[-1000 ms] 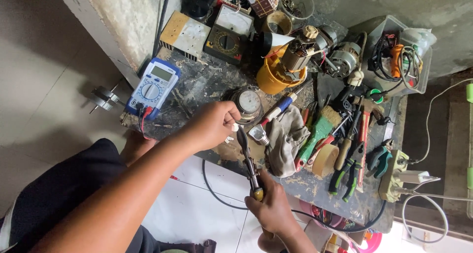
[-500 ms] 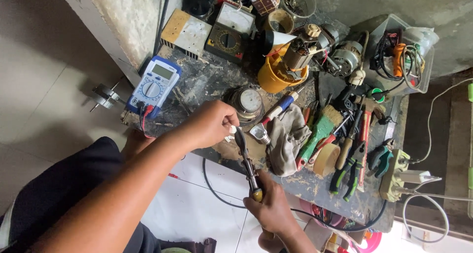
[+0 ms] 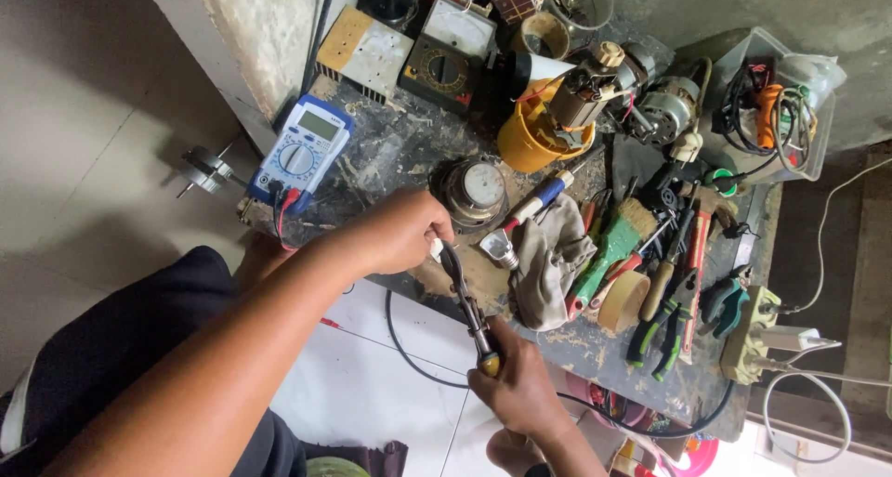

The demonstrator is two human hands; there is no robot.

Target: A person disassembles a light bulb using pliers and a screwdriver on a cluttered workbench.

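Black-shafted, with a yellow-and-black handle, a screwdriver (image 3: 467, 305) is clamped in the right hand (image 3: 522, 390) at the workbench's (image 3: 390, 152) near edge. Its tip is met by the left hand (image 3: 400, 233), whose fingers are closed on a small white part (image 3: 437, 248). A grey rag (image 3: 548, 259) lies just beside, a blue multimeter (image 3: 302, 149) farther left.

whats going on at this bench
A person is bent over a cluttered workbench. The left hand pinches a small part at the bench edge, while the right hand grips a pair of pliers whose tip meets that part. A blue multimeter, a grey rag and more tools lie around.
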